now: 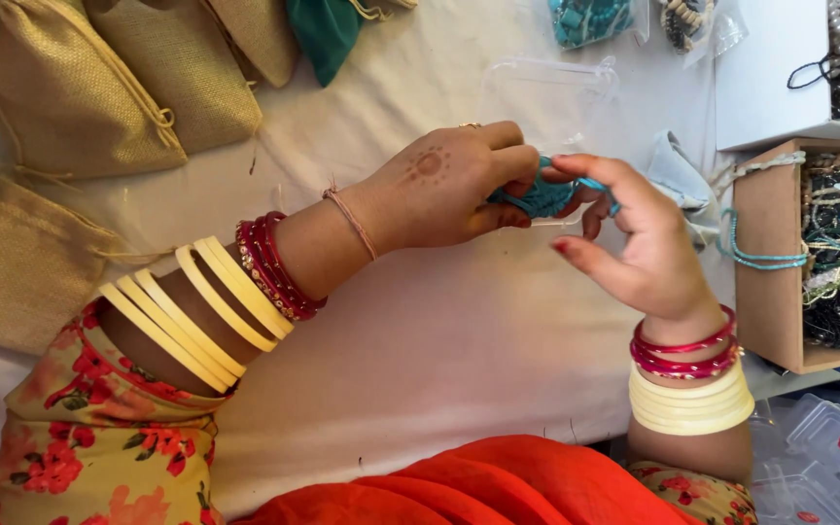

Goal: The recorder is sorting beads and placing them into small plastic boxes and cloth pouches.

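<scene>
Both hands meet over the middle of the white cloth-covered worktop (439, 340), and between them sits a small teal fabric pouch (542, 197), soft and crumpled, bunched into a wad. The left hand (439, 185) comes in from the left with its back turned up, a brown henna dot pattern on the skin, fingers curled down and closed on the pouch's left end. The right hand (634, 243) reaches in from the near right, palm facing left, thumb and forefinger pinched shut on the pouch's right edge, the other fingers loosely bent below. Both wrists carry stacked bangles, smooth cream ones and glossy red ones, and a thin pink thread circles the left wrist. Just beyond the hands lies a clear plastic box (548, 97), flat and square with rounded corners, partly hidden behind the fingers. At the far left rest coarse golden burlap drawstring bags (70, 92), with a teal cloth bag (328, 34) beside them. To the right stands an open brown cardboard box (770, 282) packed with tangled bead strings in many colours; one turquoise bead strand (755, 255) hangs over its side. A white box (770, 78) sits at the far right, and clear plastic lids (828, 447) lie near right. Orange fabric (478, 486) covers the near edge.
</scene>
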